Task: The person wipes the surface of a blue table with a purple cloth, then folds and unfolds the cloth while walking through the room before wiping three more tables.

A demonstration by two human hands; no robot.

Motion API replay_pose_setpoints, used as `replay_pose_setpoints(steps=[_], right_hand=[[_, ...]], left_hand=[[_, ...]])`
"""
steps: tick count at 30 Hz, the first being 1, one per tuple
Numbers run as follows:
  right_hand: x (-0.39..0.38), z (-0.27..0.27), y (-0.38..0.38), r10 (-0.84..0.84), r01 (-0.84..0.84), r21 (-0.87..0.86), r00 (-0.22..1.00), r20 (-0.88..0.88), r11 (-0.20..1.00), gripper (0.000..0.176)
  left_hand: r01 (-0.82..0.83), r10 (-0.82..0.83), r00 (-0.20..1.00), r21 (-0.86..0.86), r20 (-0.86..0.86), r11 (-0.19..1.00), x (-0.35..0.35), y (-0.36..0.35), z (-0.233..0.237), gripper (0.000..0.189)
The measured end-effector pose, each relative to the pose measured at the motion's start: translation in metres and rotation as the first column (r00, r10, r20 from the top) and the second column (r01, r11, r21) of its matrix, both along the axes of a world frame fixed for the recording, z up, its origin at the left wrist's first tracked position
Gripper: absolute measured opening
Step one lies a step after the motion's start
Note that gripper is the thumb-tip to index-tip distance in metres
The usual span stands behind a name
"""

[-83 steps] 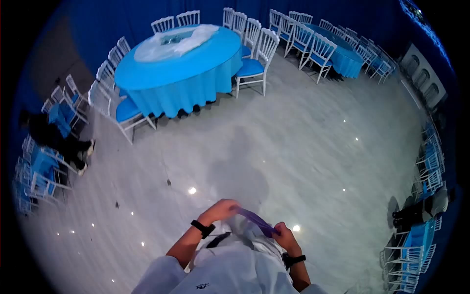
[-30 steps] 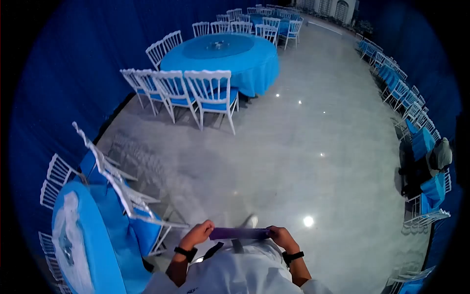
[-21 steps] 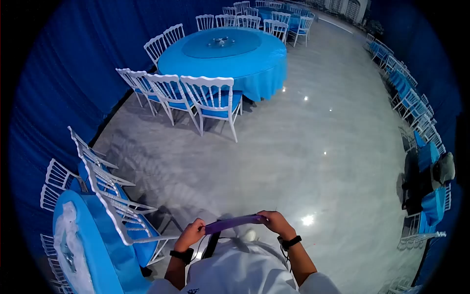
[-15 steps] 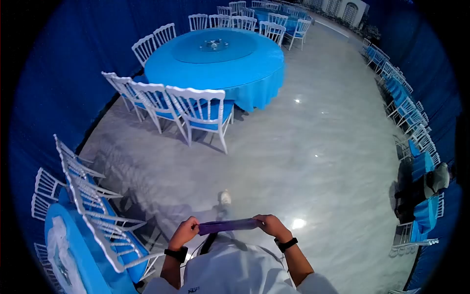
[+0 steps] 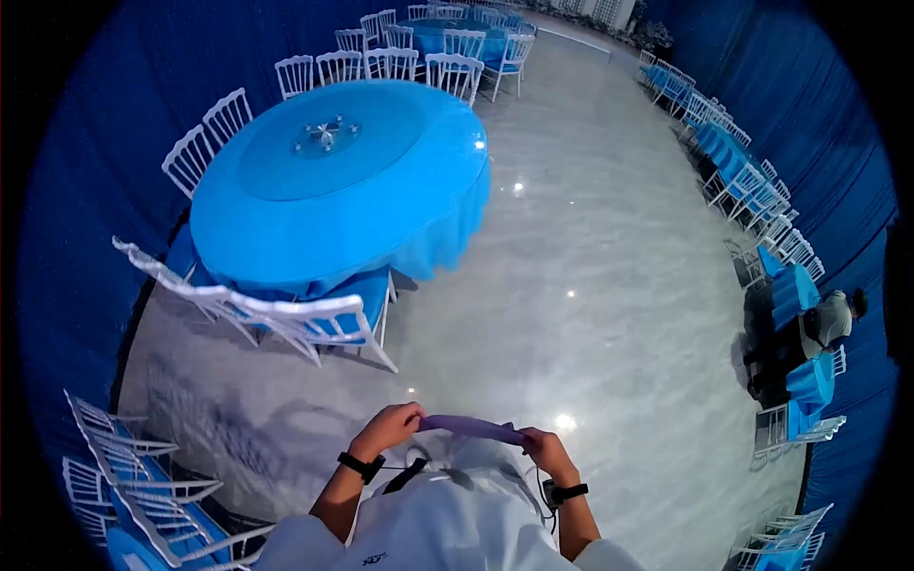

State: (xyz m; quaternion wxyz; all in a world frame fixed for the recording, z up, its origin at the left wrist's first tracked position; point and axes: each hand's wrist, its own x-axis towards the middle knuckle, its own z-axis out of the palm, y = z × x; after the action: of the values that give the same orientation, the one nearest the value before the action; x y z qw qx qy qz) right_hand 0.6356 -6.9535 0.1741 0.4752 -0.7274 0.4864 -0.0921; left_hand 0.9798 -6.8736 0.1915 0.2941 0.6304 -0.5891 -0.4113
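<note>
A purple strip of cloth (image 5: 471,427) stretches in a slight curve between my two hands, in front of the white shirt (image 5: 447,519) I am wearing. My left hand (image 5: 388,428) is closed, fingers pinching one end of the strip. At the other end, my right hand (image 5: 549,455) grips it, with a small fold standing up by the fingers. Black bands circle both wrists, and a thin cord hangs by the right one. Ahead and to the left stands a round table (image 5: 419,205) with a blue cloth, white chairs (image 5: 286,319) around it.
More white chairs (image 5: 143,476) stand close at the lower left. Grey shiny floor (image 5: 533,285) runs ahead between the table rows. Far right, a person (image 5: 809,333) leans by blue-covered tables. Blue curtains (image 5: 95,238) line both sides; another round table (image 5: 447,36) stands farther back.
The view has moved forward, so the round table and its chairs are nearer and lower left. The purple strip has gone from a broad straight band to a narrower curve, still in both hands.
</note>
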Motion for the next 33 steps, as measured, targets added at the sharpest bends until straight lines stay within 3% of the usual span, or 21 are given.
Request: replay_pose_setpoints(steps=[4,5,8,10,12,14,17,20,22,23,28,30,33], right_hand=[[0.008,-0.043,-0.069,-0.085,0.082,0.028,0.989,0.120,0.996,0.019],[0.011,-0.052,-0.089,-0.098,0.079,0.082,0.960,0.262,0.993,0.019],[0.032,-0.064,-0.157,0.046,-0.031,-0.083,0.981,0.188,0.996,0.019],[0.049,-0.058,-0.195,0.093,-0.073,-0.116,0.979,0.181,0.991,0.019],[0.066,-0.058,-0.243,0.149,-0.108,-0.195,0.966,0.210,0.975,0.017],[0.084,-0.039,-0.281,0.139,-0.111,-0.150,0.971,0.196,0.983,0.017],[0.111,-0.007,-0.329,0.284,-0.233,-0.252,0.940,0.191,0.939,0.018],[0.139,-0.004,-0.370,0.273,-0.238,-0.172,0.937,0.220,0.956,0.019],[0.153,-0.015,-0.396,0.299,-0.273,-0.140,0.928,0.223,0.952,0.019],[0.160,-0.033,-0.410,0.318,-0.282,-0.180,0.921,0.224,0.942,0.021],[0.214,-0.001,-0.477,0.286,-0.267,-0.137,0.948,0.142,0.954,0.022],[0.237,0.006,-0.508,0.320,-0.285,-0.233,0.939,0.127,0.930,0.022],[0.271,0.036,-0.558,0.360,-0.317,-0.368,0.932,0.052,0.874,0.020]], left_hand=[[0.051,-0.044,0.993,-0.058,0.107,0.997,0.021,-0.082,-0.015,0.014],[0.046,-0.038,0.993,-0.062,0.116,0.997,0.026,-0.099,-0.021,0.014],[-0.041,0.039,0.995,0.012,0.096,0.999,0.035,-0.136,-0.032,0.014],[-0.137,0.144,0.989,0.141,-0.038,0.980,0.041,-0.158,-0.027,0.013],[-0.164,0.162,0.986,0.073,0.035,0.984,0.049,-0.184,-0.021,0.013],[-0.197,0.192,0.976,0.032,0.107,0.980,0.059,-0.203,-0.013,0.013],[-0.280,0.272,0.955,0.051,0.116,0.959,0.072,-0.228,-0.006,0.014],[-0.347,0.346,0.934,-0.003,0.086,0.938,0.090,-0.253,-0.010,0.014],[-0.352,0.351,0.936,0.081,0.018,0.933,0.104,-0.275,-0.009,0.014],[-0.360,0.365,0.931,0.203,0.013,0.911,0.112,-0.287,-0.004,0.014],[-0.392,0.390,0.914,0.004,-0.112,0.920,0.175,-0.357,-0.031,0.013],[-0.477,0.483,0.874,0.103,-0.044,0.873,0.195,-0.397,-0.002,0.013],[-0.451,0.462,0.887,-0.203,0.008,0.869,0.230,-0.446,0.009,0.011]])
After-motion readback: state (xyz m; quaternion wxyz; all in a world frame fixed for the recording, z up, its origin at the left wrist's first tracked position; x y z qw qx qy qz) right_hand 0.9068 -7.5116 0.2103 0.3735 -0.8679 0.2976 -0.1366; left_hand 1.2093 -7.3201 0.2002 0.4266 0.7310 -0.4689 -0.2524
